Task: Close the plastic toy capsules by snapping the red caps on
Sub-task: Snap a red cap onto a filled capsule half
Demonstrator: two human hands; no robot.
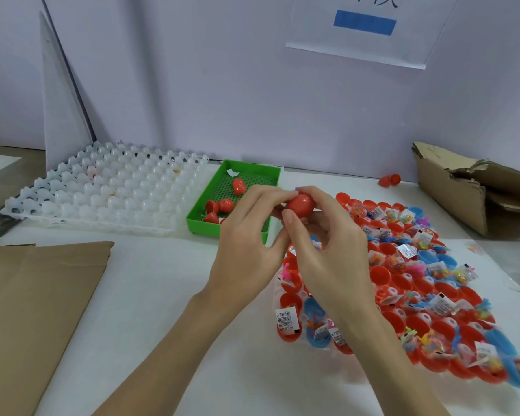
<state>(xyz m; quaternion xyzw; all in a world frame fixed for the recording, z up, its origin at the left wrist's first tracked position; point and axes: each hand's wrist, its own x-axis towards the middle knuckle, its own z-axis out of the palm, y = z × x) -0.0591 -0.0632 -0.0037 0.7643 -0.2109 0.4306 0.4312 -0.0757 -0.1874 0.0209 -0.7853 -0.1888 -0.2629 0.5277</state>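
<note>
Left hand [246, 235] and right hand [327, 253] both pinch red capsule [300, 204]; light, rigid, slick—likely best gripped at ends.

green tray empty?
No. The green tray holds several red capsule pieces, beside the white grid tray, while both hands grip another red capsule in front of it.
</note>
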